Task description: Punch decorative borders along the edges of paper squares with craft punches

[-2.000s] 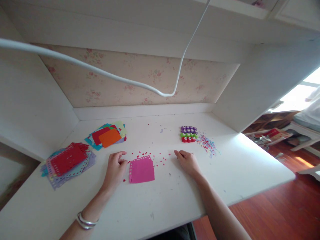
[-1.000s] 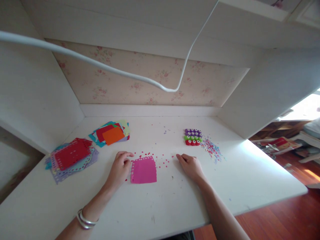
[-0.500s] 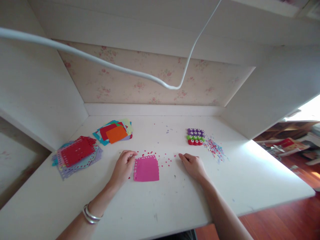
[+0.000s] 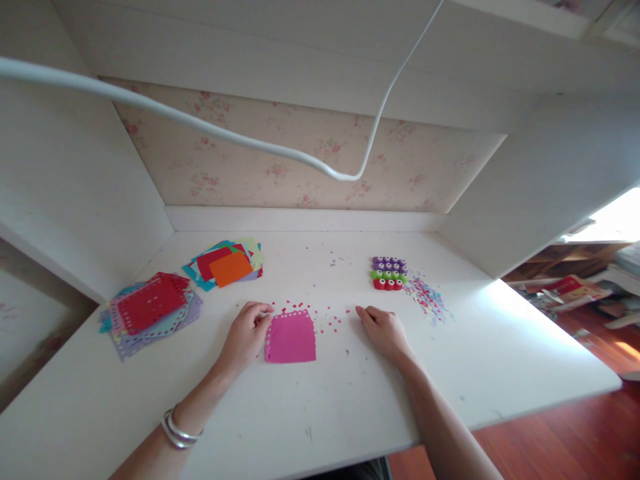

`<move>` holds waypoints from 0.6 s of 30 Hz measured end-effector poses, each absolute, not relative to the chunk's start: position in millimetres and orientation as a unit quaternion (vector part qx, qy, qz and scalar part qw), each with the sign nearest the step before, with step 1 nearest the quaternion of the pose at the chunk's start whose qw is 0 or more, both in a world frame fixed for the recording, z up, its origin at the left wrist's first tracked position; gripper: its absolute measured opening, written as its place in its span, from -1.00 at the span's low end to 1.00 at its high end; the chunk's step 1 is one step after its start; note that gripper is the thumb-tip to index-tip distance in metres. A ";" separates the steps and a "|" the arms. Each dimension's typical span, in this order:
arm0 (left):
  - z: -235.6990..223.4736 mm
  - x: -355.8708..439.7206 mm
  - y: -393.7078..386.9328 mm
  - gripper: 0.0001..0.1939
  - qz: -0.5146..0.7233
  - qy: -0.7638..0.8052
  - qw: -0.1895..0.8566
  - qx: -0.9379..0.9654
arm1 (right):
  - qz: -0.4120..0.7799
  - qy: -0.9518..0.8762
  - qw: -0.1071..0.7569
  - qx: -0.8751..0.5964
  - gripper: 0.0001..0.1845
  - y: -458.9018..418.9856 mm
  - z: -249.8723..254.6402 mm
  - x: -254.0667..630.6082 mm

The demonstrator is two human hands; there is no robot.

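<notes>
A pink paper square (image 4: 291,339) lies flat on the white desk, with small punched holes along its top and left edges. Just beside its left edge rests my left hand (image 4: 250,330), fingers curled in and nothing visible in them. My right hand (image 4: 384,331) lies on the desk to the right of the paper, closed in a loose fist with no object showing. Small pink paper dots (image 4: 330,321) are scattered between the paper's upper right side and my right hand.
At the left lie a pile of hole-edged papers (image 4: 150,305) and a stack of coloured sheets (image 4: 231,267). Purple, green and red punches with eye-like tops (image 4: 389,273) stand in rows at right, beside a heap of confetti (image 4: 427,299). A white cable (image 4: 225,131) hangs across the view.
The view has shifted very slightly, so things sit a little further left. Both hands and the pink paper keep their places on the desk.
</notes>
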State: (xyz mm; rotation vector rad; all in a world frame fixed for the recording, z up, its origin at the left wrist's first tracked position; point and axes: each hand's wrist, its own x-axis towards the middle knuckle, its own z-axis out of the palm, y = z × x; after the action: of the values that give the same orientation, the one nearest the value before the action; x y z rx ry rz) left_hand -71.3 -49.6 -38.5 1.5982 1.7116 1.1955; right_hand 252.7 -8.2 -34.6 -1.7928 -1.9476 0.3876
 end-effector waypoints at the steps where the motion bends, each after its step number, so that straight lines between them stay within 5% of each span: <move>1: -38.4 -71.1 -49.6 -0.80 0.439 0.630 0.253 0.589 | 0.140 -0.709 0.231 -0.652 -0.45 -8.1 -34.7 252.8; 18: -38.1 -71.0 -50.3 -0.81 0.431 0.627 0.245 0.601 | 0.147 -0.704 0.214 -0.661 -0.51 -7.1 -34.3 252.9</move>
State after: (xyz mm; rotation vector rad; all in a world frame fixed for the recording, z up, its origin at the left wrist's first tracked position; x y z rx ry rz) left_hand -71.0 -50.3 -38.1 1.6390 1.7111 1.1773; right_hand 252.9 -7.1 -34.3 -1.8339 -1.9523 0.4079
